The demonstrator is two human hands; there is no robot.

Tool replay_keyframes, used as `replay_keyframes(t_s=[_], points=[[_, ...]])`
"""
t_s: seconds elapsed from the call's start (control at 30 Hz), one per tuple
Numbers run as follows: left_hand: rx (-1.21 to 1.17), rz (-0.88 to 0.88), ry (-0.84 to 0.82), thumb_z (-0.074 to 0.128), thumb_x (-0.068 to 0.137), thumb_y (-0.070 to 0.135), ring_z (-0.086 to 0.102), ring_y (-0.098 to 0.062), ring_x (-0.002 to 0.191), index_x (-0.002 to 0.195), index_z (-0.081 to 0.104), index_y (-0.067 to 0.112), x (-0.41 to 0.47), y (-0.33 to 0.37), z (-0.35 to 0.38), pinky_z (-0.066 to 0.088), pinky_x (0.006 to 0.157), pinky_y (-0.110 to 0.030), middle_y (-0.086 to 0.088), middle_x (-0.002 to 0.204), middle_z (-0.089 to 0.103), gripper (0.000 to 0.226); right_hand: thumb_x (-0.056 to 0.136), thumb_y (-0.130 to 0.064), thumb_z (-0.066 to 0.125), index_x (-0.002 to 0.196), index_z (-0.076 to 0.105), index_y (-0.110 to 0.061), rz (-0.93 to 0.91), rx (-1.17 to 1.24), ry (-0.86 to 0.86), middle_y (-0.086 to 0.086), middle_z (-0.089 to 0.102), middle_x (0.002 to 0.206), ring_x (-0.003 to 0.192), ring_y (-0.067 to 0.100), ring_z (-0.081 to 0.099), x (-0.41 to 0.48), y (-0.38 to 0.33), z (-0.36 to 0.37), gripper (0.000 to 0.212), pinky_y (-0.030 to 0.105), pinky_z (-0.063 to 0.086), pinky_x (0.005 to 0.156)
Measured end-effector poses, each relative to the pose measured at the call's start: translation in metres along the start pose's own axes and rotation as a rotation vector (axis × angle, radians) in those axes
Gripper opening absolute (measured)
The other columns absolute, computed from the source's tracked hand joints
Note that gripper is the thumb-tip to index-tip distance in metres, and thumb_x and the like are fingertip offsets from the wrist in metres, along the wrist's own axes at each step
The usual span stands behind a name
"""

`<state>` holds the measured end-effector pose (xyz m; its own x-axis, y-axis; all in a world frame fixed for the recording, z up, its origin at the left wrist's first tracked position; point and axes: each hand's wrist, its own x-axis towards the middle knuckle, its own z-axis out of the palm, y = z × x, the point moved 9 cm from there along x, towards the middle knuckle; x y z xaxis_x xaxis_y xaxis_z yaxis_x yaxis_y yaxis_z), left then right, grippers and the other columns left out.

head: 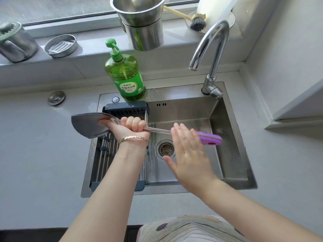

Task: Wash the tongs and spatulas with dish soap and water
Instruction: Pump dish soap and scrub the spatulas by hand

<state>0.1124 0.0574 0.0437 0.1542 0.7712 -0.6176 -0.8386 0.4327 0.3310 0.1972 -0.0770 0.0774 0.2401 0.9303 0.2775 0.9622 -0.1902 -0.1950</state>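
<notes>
We are working over the sink (229, 154), which is holding a rack (125, 109) along its left side and showing no standing water round the drain (166, 149). We are holding the spatula (87, 124) level across it, blade out left above the rack, purple handle over the basin. Our left hand (129, 126) is gripping the shaft behind the blade in a full fist. Our right hand (188, 154) is lying flat-fingered and empty by the handle's near end; we cannot tell if it is touching. We are judging this a rubbing pass, best done by sliding the palm along the shaft while turning the spatula over the basin. On the sill, two stacked pots (141, 18) are hiding their insides. The bottle (125, 75), well filled with green soap, is standing on the sink's back rim, and a tin (60, 46) is holding a small grater.
</notes>
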Motion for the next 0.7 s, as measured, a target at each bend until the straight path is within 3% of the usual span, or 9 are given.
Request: replay_keyframes(t_s=[0.1, 0.2, 0.27, 0.33, 0.43, 0.57, 0.7], points=[[-0.054, 0.015, 0.008, 0.03, 0.075, 0.08, 0.01, -0.011, 0.024, 0.034, 0.017, 0.016, 0.003, 0.01, -0.005, 0.005, 0.034, -0.013, 0.005, 0.03, 0.014, 0.077, 0.092, -0.05, 0.027, 0.135, 0.037, -0.001, -0.016, -0.061, 0.008, 0.015, 0.049, 0.137, 0.131, 0.026, 0.037, 0.011, 0.019, -0.002, 0.065, 0.036, 0.014, 0.112], [-0.076, 0.039, -0.008, 0.029, 0.076, 0.08, 0.011, -0.01, 0.023, 0.033, 0.017, 0.016, 0.006, 0.023, -0.006, 0.004, 0.035, -0.014, 0.004, 0.029, 0.014, 0.078, 0.093, -0.052, 0.023, 0.123, 0.053, 0.006, 0.227, -0.046, -0.037, 0.021, 0.056, 0.127, 0.122, 0.035, 0.051, 0.013, 0.06, -0.005, 0.072, 0.041, 0.017, 0.108], [-0.058, 0.036, -0.016, 0.029, 0.076, 0.08, 0.011, -0.01, 0.023, 0.033, 0.017, 0.016, 0.005, 0.02, -0.004, 0.005, 0.034, -0.014, 0.004, 0.029, 0.014, 0.078, 0.094, -0.054, 0.017, 0.115, 0.058, 0.008, 0.278, -0.032, -0.056, 0.024, 0.059, 0.121, 0.118, 0.038, 0.053, 0.015, 0.049, -0.003, 0.077, 0.045, 0.019, 0.105], [-0.025, 0.025, -0.018, 0.028, 0.076, 0.08, 0.011, -0.01, 0.023, 0.033, 0.017, 0.016, 0.003, 0.012, -0.002, 0.006, 0.032, -0.013, 0.005, 0.03, 0.014, 0.078, 0.094, -0.055, 0.01, 0.114, 0.059, 0.007, 0.194, -0.051, -0.069, 0.022, 0.061, 0.118, 0.117, 0.036, 0.053, 0.018, 0.021, 0.002, 0.081, 0.047, 0.022, 0.104], [-0.05, 0.028, -0.006, 0.028, 0.076, 0.08, 0.011, -0.011, 0.023, 0.034, 0.018, 0.016, 0.002, 0.014, -0.004, 0.006, 0.033, -0.012, 0.005, 0.03, 0.014, 0.078, 0.093, -0.056, 0.016, 0.118, 0.056, 0.005, 0.095, -0.098, -0.042, 0.02, 0.062, 0.117, 0.114, 0.034, 0.057, 0.023, 0.017, -0.002, 0.077, 0.044, 0.024, 0.104], [-0.068, 0.054, -0.004, 0.029, 0.077, 0.079, 0.011, -0.01, 0.024, 0.034, 0.018, 0.016, 0.002, 0.022, -0.004, 0.005, 0.034, -0.013, 0.005, 0.029, 0.015, 0.077, 0.094, -0.056, 0.007, 0.118, 0.054, 0.008, 0.225, -0.08, -0.091, 0.024, 0.059, 0.119, 0.116, 0.038, 0.053, 0.022, 0.039, -0.003, 0.084, 0.045, 0.021, 0.104], [-0.033, 0.029, -0.003, 0.03, 0.076, 0.079, 0.011, -0.01, 0.024, 0.033, 0.018, 0.017, 0.0, 0.011, -0.002, 0.006, 0.033, -0.012, 0.005, 0.029, 0.015, 0.077, 0.086, -0.058, 0.027, 0.125, 0.041, 0.003, 0.014, -0.058, -0.044, 0.02, 0.058, 0.122, 0.12, 0.033, 0.043, 0.02, 0.0, 0.008, 0.074, 0.044, 0.023, 0.104]])
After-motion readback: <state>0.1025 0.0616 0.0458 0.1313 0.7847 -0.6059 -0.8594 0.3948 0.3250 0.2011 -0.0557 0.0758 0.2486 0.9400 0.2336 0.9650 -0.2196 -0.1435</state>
